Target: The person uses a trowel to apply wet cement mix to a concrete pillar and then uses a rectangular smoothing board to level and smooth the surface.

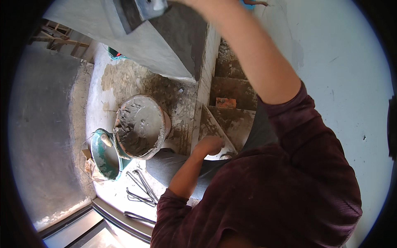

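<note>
My right forearm stretches up past the top edge, where most of the hand is cut off. It holds a plastering trowel, slightly blurred, whose blade is against or close to the grey plastered surface. Dark, damp-looking plaster covers the adjoining face. Low by my knee, my left hand is closed; whatever it may hold is hidden. A pale, thin-edged triangular shape lies beside it. Left of my knee stands a round bucket of wet grey mortar.
A green bucket with a tool handle in it adjoins the mortar bucket. Bent black rods lie on the floor. Stair steps carry a brick piece. A pale wall rises at right.
</note>
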{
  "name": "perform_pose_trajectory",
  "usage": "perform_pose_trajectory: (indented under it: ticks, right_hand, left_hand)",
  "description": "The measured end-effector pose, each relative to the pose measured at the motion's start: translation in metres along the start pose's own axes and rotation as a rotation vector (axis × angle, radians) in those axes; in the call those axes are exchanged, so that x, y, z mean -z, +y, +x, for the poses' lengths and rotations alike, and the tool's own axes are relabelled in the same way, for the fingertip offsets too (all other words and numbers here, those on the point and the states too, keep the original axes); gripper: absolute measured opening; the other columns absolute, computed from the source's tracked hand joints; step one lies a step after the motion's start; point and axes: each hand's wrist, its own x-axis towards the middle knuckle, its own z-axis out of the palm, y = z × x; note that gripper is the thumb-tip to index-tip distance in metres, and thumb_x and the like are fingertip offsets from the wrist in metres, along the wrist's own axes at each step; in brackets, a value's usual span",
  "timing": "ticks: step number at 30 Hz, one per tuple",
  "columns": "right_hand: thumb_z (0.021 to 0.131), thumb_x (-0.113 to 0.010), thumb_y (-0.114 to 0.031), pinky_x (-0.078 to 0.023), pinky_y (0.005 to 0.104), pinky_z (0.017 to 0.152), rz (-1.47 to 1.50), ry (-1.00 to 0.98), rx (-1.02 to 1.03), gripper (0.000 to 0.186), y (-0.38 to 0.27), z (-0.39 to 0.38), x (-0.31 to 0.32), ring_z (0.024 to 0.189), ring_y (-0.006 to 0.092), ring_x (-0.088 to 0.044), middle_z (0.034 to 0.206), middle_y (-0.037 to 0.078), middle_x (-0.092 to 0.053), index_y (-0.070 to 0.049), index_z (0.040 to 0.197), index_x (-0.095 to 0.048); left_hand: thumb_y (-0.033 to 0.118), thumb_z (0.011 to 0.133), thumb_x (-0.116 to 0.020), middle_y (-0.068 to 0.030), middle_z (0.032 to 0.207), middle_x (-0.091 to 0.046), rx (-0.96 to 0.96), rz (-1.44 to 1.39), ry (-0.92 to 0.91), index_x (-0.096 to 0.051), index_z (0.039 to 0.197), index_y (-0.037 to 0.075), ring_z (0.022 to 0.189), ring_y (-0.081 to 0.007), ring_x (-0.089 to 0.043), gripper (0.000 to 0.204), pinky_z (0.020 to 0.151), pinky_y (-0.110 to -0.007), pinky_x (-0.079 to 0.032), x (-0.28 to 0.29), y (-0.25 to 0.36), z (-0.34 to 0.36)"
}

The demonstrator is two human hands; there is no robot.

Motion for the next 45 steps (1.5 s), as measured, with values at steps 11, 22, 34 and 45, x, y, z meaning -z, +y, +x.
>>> perform_pose_trajectory:
  ticks: [11, 22, 34, 45]
  right_hand:
    - [0.088, -0.065, -0.012, -0.044, 0.0372, 0.098, -0.223, -0.433, -0.902, 0.046, -0.022, -0.329, 0.12, 0.109, 0.0338, -0.062, 0.119, 0.022, -0.063, 0.0, 0.132, -0.056]
    - [0.081, -0.072, -0.02, -0.05, 0.042, 0.078, 0.168, -1.441, 0.154, 0.028, -0.144, -0.151, -0.248, 0.091, 0.0287, -0.064, 0.096, 0.014, -0.067, -0.005, 0.102, -0.062]
    - [0.084, -0.061, -0.022, -0.051, 0.047, 0.065, -0.122, -1.717, 0.758, 0.021, -0.254, -0.362, -0.424, 0.093, 0.0274, -0.069, 0.097, 0.002, -0.073, -0.016, 0.097, -0.077]
    - [0.082, -0.06, -0.012, -0.051, 0.0388, 0.077, 0.158, -1.061, 0.093, 0.056, -0.19, -0.206, -0.297, 0.093, 0.026, -0.06, 0.106, 0.017, -0.059, -0.001, 0.136, -0.047]
  left_hand:
    - [0.007, 0.077, -0.059, -0.0143, 0.101, -0.07, -0.051, 0.01, -0.047, -0.071, 0.108, 0.013, 0.098, -0.034, -0.066, 0.034, 0.08, -0.043, -0.052, -0.031, -0.017, 0.006]
    - [0.008, 0.074, -0.063, -0.0167, 0.093, -0.071, 0.077, -0.04, 0.231, -0.074, 0.09, 0.003, 0.086, -0.0353, -0.068, 0.02, 0.074, -0.045, -0.054, 0.019, 0.007, -0.03]
    - [0.008, 0.079, -0.06, -0.0181, 0.128, -0.056, 0.037, -0.194, 0.832, -0.06, 0.122, 0.005, 0.12, -0.0336, -0.051, 0.043, 0.101, -0.042, -0.041, -0.002, -0.024, -0.026]
    - [0.009, 0.083, -0.058, -0.018, 0.141, -0.047, 0.1, -0.056, 0.557, -0.052, 0.134, 0.005, 0.133, -0.0333, -0.04, 0.051, 0.111, -0.041, -0.032, 0.018, -0.006, -0.064]
